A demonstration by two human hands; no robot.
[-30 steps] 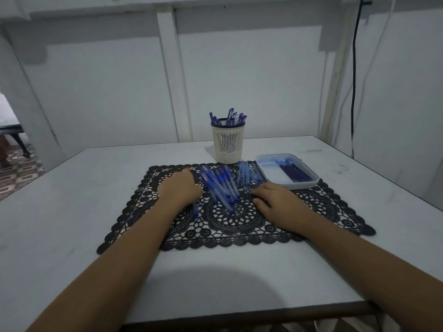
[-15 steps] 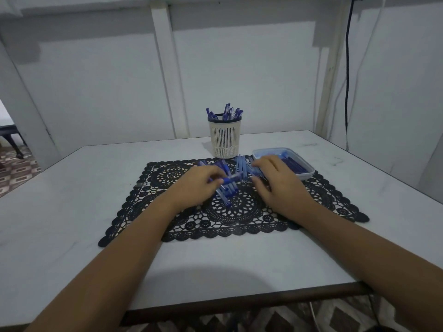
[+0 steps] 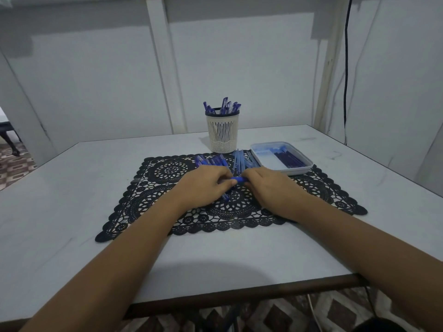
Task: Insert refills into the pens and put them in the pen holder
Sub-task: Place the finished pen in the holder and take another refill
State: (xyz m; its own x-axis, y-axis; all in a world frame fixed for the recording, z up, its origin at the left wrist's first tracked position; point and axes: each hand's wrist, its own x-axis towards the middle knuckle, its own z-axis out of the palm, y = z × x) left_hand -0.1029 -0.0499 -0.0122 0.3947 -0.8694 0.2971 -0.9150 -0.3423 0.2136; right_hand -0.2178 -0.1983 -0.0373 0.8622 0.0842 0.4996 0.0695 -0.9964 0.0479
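A blue pen (image 3: 237,180) lies crosswise between my two hands above the black lace mat (image 3: 165,188). My left hand (image 3: 203,185) grips its left end and my right hand (image 3: 268,186) grips its right end. Behind my left hand lies a heap of blue pens (image 3: 211,161), and behind my right hand a bundle of pale blue refills (image 3: 241,159). The white slotted pen holder (image 3: 222,133) stands at the mat's far edge with several blue pens in it.
A shallow clear tray (image 3: 266,161) with dark refills sits on the mat's far right corner. A white wall closes the back and right of the table. A black cable (image 3: 345,68) hangs down at the right. The table's front edge (image 3: 239,295) runs near me.
My left hand moved right from the mat's left part and my right hand came in from the tray. They now meet on one blue pen lifted from the heap.
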